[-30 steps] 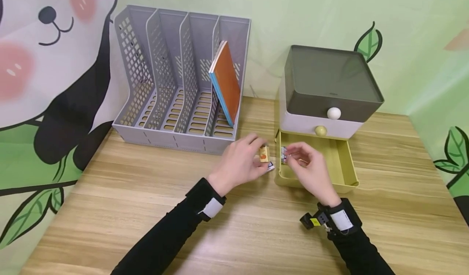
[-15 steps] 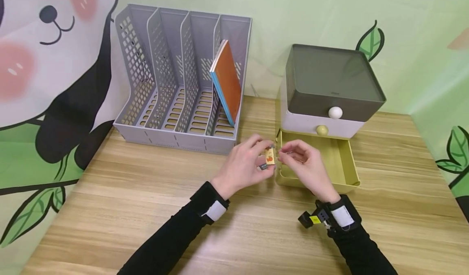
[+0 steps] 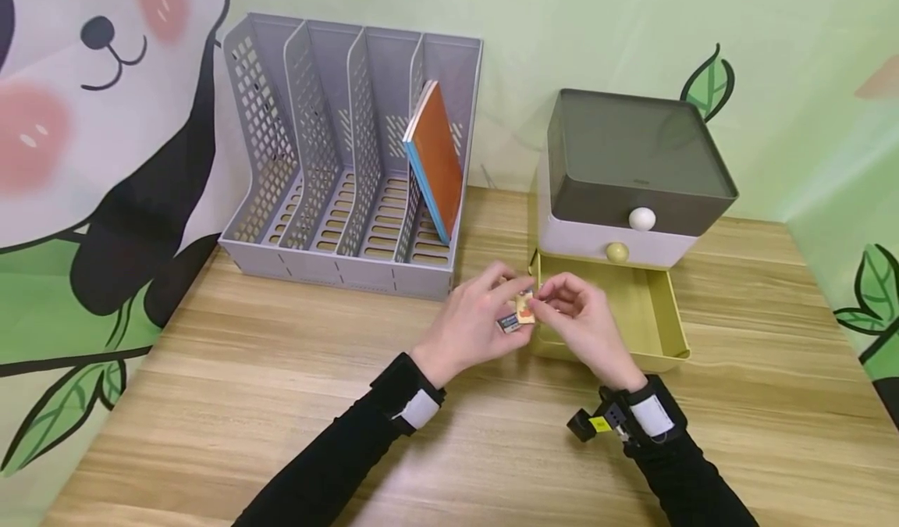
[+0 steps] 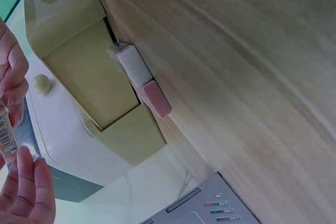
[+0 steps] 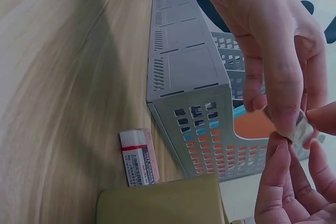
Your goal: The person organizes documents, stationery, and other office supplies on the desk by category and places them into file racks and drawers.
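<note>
In the head view my left hand [image 3: 474,316] holds a small yellow eraser [image 3: 524,308] with an orange print. My right hand [image 3: 583,320] pinches its right side with thumb and fingers. The left wrist view shows a barcode on this eraser [image 4: 6,136], between the fingertips of both hands. A shiny, pale face of the eraser [image 5: 301,130] shows in the right wrist view. On the table below lie a white eraser [image 4: 133,64] in a printed sleeve and a pink eraser [image 4: 156,98], against the pulled-out olive drawer [image 3: 635,304].
The drawer belongs to a box unit [image 3: 639,140] with a dark top and round knobs. To the left stands a grey file rack [image 3: 330,269], an orange and blue book [image 3: 435,164] leaning in its right compartment. A panda-printed wall backs the wooden table [image 3: 281,371].
My left hand has moved right with the yellow eraser, and my right hand has moved left from over the drawer. Their fingertips now meet at the eraser.
</note>
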Action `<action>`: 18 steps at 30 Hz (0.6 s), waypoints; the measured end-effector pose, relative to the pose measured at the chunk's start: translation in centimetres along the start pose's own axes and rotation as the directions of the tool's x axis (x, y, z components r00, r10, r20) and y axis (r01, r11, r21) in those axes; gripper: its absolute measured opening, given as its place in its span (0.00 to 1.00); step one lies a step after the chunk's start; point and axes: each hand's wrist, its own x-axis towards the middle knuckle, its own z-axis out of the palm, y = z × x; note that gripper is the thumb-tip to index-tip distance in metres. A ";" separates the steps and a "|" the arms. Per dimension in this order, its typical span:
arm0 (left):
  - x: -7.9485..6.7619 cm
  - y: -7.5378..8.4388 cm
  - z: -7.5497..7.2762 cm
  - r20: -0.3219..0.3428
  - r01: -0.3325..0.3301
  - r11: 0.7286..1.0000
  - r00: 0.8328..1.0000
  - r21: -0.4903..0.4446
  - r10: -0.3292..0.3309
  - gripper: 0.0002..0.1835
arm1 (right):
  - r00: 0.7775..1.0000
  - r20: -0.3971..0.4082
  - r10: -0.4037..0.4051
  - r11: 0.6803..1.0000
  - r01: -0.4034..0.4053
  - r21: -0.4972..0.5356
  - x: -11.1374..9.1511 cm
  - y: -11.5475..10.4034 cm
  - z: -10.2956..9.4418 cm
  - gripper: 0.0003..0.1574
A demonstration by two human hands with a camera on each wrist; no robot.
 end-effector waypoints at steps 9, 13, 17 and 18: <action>0.1 0.1 0.3 0.001 -0.002 1.000 1.000 -0.011 0.002 0.27 | 1.000 -0.002 -0.008 1.000 0.008 -0.006 -0.2 0.0 -0.1 0.13; 0.1 0.1 0.4 -0.010 -0.008 1.000 1.000 -0.021 0.007 0.29 | 1.000 -0.010 0.000 1.000 0.000 -0.006 -0.3 0.3 -0.4 0.13; 0.1 0.3 0.3 -0.056 -0.004 0.997 0.998 -0.073 -0.001 0.29 | 0.999 -0.040 0.024 1.000 -0.024 0.019 -0.4 0.6 -1.0 0.13; 0.2 0.3 0.3 -0.071 0.000 0.996 0.997 -0.090 -0.006 0.27 | 0.998 -0.052 0.032 0.999 -0.031 0.029 -0.4 0.6 -1.2 0.13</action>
